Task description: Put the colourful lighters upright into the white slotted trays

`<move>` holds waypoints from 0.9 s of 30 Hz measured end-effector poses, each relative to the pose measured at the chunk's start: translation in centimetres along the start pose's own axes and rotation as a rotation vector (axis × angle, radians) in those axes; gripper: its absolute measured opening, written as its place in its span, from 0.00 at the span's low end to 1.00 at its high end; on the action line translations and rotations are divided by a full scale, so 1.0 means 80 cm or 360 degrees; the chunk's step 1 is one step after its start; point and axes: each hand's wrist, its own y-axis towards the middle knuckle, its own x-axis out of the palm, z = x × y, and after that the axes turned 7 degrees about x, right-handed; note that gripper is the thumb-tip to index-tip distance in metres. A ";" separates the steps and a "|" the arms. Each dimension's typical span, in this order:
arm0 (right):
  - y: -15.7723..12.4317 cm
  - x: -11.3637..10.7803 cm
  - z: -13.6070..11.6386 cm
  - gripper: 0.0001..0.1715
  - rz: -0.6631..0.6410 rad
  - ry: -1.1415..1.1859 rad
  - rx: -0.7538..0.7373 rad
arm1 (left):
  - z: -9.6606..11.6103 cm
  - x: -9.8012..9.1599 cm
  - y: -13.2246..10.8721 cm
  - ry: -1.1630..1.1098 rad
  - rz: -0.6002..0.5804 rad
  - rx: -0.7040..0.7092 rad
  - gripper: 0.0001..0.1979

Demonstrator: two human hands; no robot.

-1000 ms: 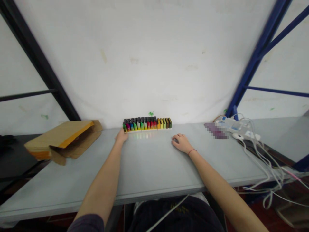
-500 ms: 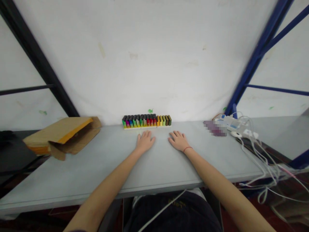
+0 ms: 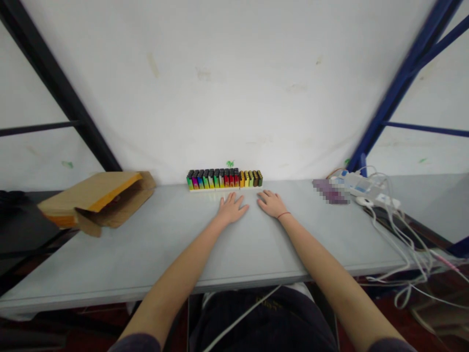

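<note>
Several lighters (image 3: 213, 179) in many colours stand upright in rows against the wall, in a low white tray (image 3: 216, 190). Those on the left have black tops; the group at the right end is yellow, pale green and brown. My left hand (image 3: 232, 209) is over the table just in front of the tray, palm down with the fingers spread, holding nothing. To its right, my right hand (image 3: 270, 203) rests with fingers apart near the tray's right end, a thin red cord on its wrist. Neither hand touches a lighter.
On the left of the grey table (image 3: 146, 259) lies an open cardboard box (image 3: 91, 195). A pixelated purple item (image 3: 330, 191), power strips (image 3: 361, 183) and tangled white cables (image 3: 399, 239) lie on the right. A black post (image 3: 69, 93) and a blue post (image 3: 399, 93) flank the wall.
My left hand has shifted right and slightly toward me, closer to my right hand. My right hand has hardly moved against the table. The whole view has tilted a little.
</note>
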 end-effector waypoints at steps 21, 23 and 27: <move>-0.013 -0.007 0.007 0.26 -0.0116 0.0161 0.0040 | -0.007 -0.007 -0.011 -0.0023 -0.0045 0.0102 0.32; -0.013 -0.006 0.008 0.26 -0.0113 0.0158 0.0032 | -0.007 -0.007 -0.010 -0.0029 -0.0044 0.0104 0.32; -0.011 -0.004 0.009 0.27 -0.0109 0.0147 0.0032 | -0.008 -0.004 -0.009 -0.0054 -0.0035 0.0108 0.32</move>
